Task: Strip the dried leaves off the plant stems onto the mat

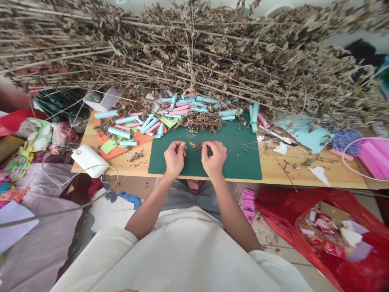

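Observation:
Above the dark green cutting mat, my left hand is closed in a pinch; whatever sits between its fingertips is too small to make out. My right hand, also pinched, holds the right end of a small dried leaf sprig. The sprig stretches across the gap towards my left fingertips. Just beyond both hands, a heap of crumbled dried leaves lies on the mat's far edge. Rolled blue paper tubes and pink paper tubes are strewn behind and left of it.
Long bundled dried stems span the table's back. A white corded device sits at the left edge. A pen, torn blue paper and purple string lie right. An open red plastic bag with wrappers stands below.

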Demonstrator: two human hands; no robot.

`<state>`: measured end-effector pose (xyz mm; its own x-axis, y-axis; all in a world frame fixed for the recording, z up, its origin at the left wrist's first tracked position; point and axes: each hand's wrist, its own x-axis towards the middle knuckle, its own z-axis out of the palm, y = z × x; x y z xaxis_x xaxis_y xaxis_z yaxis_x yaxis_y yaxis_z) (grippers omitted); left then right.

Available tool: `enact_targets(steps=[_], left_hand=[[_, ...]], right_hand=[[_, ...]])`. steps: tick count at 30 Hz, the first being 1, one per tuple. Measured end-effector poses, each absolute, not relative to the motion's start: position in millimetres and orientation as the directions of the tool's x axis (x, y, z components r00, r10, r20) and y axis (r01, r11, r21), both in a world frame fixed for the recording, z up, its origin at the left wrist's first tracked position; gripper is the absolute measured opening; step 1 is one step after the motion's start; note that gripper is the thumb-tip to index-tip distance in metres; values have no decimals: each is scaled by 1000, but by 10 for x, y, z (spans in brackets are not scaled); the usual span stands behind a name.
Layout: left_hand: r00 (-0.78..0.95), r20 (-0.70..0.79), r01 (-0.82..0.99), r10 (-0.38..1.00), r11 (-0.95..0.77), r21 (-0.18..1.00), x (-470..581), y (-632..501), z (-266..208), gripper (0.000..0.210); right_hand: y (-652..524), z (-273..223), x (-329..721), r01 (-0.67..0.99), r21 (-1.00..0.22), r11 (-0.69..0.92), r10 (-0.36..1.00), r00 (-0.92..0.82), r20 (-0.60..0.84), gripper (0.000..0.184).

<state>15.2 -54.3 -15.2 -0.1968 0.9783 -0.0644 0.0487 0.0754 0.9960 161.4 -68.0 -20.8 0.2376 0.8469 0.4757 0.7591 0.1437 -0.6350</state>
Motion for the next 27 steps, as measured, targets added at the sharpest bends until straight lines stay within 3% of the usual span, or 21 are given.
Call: enact_targets(steps=[9,16,27], left_hand=[[-235,-63,103,970,89,991,192,-533,-84,27],[-236,54,236,970,4,972,342,-509,-49,24],[-166,72,273,984,-25,962,443,-572,-115,27]], right_hand=[[-677,-202,1610,753,-651,91,840,293,456,16],[-730,-132,1578,733,-678,56,779,393,488,17],[-691,-202,1580,818,-567,97,835,243,494,15]])
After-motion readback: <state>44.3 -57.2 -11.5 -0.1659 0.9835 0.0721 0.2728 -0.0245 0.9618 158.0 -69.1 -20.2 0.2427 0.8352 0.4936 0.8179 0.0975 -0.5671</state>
